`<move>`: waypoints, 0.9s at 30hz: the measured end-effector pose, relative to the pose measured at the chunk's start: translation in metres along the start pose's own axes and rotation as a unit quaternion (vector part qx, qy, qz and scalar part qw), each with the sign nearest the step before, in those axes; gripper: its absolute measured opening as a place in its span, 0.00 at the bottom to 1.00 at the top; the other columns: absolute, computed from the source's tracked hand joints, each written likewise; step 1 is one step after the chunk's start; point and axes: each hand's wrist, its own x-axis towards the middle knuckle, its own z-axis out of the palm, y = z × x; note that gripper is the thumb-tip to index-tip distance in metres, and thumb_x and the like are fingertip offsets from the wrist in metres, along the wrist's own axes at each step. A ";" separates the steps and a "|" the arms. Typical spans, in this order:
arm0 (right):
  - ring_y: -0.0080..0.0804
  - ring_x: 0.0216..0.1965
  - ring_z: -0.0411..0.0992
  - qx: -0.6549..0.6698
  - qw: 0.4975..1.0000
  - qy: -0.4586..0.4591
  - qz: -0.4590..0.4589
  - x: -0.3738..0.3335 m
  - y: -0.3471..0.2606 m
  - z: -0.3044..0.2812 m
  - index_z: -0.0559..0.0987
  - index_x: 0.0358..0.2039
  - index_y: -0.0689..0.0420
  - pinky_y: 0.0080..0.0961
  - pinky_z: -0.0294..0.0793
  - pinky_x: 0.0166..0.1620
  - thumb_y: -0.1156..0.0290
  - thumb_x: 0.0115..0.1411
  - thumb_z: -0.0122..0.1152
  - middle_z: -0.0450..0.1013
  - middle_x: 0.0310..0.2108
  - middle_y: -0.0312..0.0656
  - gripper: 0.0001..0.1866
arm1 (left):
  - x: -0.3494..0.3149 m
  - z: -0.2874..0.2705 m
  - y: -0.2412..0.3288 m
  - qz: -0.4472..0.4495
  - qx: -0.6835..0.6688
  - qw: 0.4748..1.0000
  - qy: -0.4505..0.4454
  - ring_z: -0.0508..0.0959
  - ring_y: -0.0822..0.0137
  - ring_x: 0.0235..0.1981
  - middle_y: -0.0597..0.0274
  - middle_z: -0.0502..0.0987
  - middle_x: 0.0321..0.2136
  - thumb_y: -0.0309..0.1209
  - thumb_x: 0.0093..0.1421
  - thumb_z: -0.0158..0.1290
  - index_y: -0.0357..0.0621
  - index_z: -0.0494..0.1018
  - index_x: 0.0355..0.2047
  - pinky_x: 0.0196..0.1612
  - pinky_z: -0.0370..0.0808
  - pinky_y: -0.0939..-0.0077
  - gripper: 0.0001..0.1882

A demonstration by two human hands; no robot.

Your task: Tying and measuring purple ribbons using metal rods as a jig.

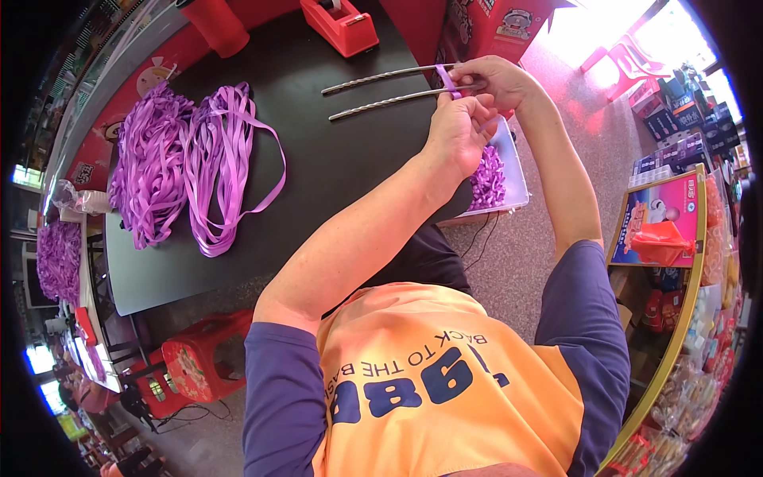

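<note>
Two twisted metal rods (383, 78) stretch side by side over the right part of the black table, their right ends hidden at my hands. A purple ribbon (447, 79) wraps across both rods. My left hand (461, 131) is closed on the ribbon beside the nearer rod. My right hand (497, 82), just beyond it, has its fingers pinched at the ribbon; whether it also grips the rods is hidden. Below my hands, a white tray (518, 171) holds many small purple ribbon pieces (487, 179).
Two bundles of purple ribbon, one thick (151, 167) and one looser (226, 171), lie on the black table (318, 159). A red tape dispenser (346, 28) sits at its far edge. Red stools (203, 358) stand at the left; a goods-filled shelf (691, 318) lines the right.
</note>
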 end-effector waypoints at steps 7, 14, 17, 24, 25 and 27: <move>0.15 0.22 0.62 -0.171 0.981 0.011 -0.090 -0.014 -0.008 0.001 0.81 0.26 0.60 0.13 0.61 0.25 0.66 0.54 0.58 0.66 0.20 0.29 0.10 | 0.001 -0.001 0.002 -0.008 -0.023 1.000 -0.010 0.69 0.64 0.39 0.64 0.69 0.36 0.15 0.44 0.43 0.52 0.61 0.41 0.44 0.65 0.65 0.23; 0.14 0.23 0.62 -0.272 0.942 0.133 -0.144 -0.031 -0.011 -0.014 0.81 0.29 0.60 0.11 0.58 0.26 0.52 0.55 0.58 0.66 0.22 0.28 0.21 | 0.001 0.001 0.002 -0.021 -0.022 1.000 0.004 0.68 0.64 0.40 0.63 0.68 0.38 0.16 0.44 0.43 0.52 0.60 0.42 0.45 0.65 0.64 0.24; 0.15 0.24 0.64 -0.349 0.910 0.173 -0.146 -0.025 -0.004 -0.007 0.81 0.31 0.60 0.11 0.60 0.26 0.48 0.54 0.59 0.67 0.22 0.29 0.24 | 0.000 0.001 0.001 -0.022 -0.025 0.999 0.002 0.69 0.64 0.40 0.63 0.68 0.38 0.16 0.44 0.43 0.51 0.61 0.41 0.45 0.65 0.64 0.23; 0.18 0.28 0.68 -0.145 0.985 0.088 -0.030 -0.005 0.013 -0.017 0.80 0.35 0.61 0.18 0.68 0.31 0.58 0.53 0.63 0.73 0.28 0.35 0.18 | 0.002 -0.001 0.001 -0.019 -0.030 0.999 -0.007 0.70 0.64 0.37 0.62 0.69 0.36 0.16 0.44 0.44 0.49 0.62 0.39 0.44 0.66 0.65 0.20; 0.18 0.28 0.68 -0.146 0.985 0.088 -0.030 -0.002 0.017 -0.022 0.80 0.35 0.61 0.18 0.68 0.31 0.58 0.53 0.63 0.73 0.28 0.35 0.18 | 0.001 0.000 0.001 -0.019 -0.030 0.999 -0.007 0.70 0.64 0.37 0.62 0.69 0.36 0.16 0.44 0.44 0.49 0.62 0.39 0.44 0.66 0.65 0.20; 0.20 0.28 0.70 -0.050 0.997 0.038 -0.045 0.004 0.023 -0.033 0.79 0.36 0.62 0.19 0.71 0.31 0.64 0.55 0.62 0.74 0.29 0.37 0.15 | 0.000 0.002 0.000 -0.020 -0.030 0.999 -0.002 0.70 0.64 0.37 0.62 0.70 0.36 0.16 0.44 0.44 0.48 0.62 0.39 0.44 0.66 0.65 0.20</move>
